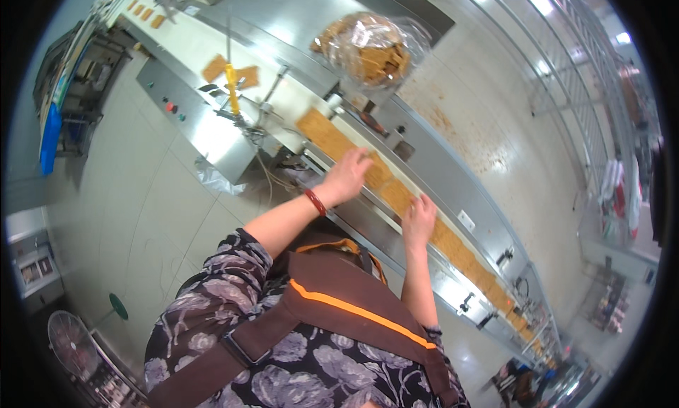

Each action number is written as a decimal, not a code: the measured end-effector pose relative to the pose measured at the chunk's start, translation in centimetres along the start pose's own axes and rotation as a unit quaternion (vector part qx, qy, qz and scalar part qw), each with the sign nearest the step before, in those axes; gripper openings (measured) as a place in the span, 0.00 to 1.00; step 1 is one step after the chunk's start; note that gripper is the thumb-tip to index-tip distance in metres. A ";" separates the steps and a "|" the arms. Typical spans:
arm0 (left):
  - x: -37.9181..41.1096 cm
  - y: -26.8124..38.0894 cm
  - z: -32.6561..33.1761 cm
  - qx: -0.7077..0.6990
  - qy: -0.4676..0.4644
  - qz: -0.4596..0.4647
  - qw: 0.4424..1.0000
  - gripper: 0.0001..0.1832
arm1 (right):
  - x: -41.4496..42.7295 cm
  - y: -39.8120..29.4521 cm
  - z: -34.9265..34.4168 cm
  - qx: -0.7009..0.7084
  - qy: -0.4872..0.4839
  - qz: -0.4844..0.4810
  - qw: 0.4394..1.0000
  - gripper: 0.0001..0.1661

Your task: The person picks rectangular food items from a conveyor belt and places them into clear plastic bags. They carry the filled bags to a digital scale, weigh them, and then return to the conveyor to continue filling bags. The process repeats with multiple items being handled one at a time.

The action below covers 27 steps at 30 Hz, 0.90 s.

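Note:
A row of flat, golden-brown rectangular food pieces (395, 195) lies nearly end to end along a narrow conveyor belt (339, 122). My left hand (347, 175) reaches over the near side of the belt, its bent fingers at the edge of the pieces. A red bracelet (315, 202) circles that wrist. Farther down the row, my right hand (420, 217) has its curled fingertips at another piece. Whether either hand grips a piece or only touches it is hard to tell. More pieces (461, 257) continue along the belt towards the lower right.
A clear plastic bag (379, 50) of brown pieces sits on the steel table beyond the belt. Upstream are loose pieces (246, 76) and a yellow-handled fixture (232, 87). A control panel (170, 107) has a red button. Crumbs (443, 111) dot the floor near a metal rack (570, 63).

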<state>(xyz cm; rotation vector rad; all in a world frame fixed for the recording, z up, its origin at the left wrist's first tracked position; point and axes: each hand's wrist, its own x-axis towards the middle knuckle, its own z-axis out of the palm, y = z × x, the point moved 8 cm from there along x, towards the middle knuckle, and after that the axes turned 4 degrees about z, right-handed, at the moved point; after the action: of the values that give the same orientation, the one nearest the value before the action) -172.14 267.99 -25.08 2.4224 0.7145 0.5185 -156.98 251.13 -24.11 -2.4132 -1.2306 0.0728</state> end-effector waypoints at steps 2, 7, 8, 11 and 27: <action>-0.8 0.8 -1.5 -0.030 -0.007 0.009 0.999 0.17 | -1.0 0.4 -1.1 -0.004 0.013 0.017 1.000 0.07; -1.4 0.5 -4.1 -0.080 -0.024 -0.041 0.996 0.15 | -1.9 1.3 -0.3 0.067 -0.041 0.035 0.996 0.06; -1.1 0.2 -4.9 -0.069 -0.007 -0.045 0.997 0.12 | -1.9 1.4 0.2 0.069 -0.052 0.032 0.996 0.06; -0.9 -1.5 -5.5 -0.030 0.018 -0.056 0.998 0.12 | -1.4 -0.1 0.0 0.090 -0.070 0.034 0.993 0.07; 14.4 -14.4 -6.9 -0.241 0.330 -0.333 0.850 0.43 | 26.6 -6.5 4.6 0.231 0.041 0.110 0.966 0.37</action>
<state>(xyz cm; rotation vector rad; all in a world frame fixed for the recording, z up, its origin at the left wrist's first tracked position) -169.69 289.34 -25.61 1.3667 1.4266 1.0813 -146.88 276.91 -21.86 -2.1027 -0.7954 0.2896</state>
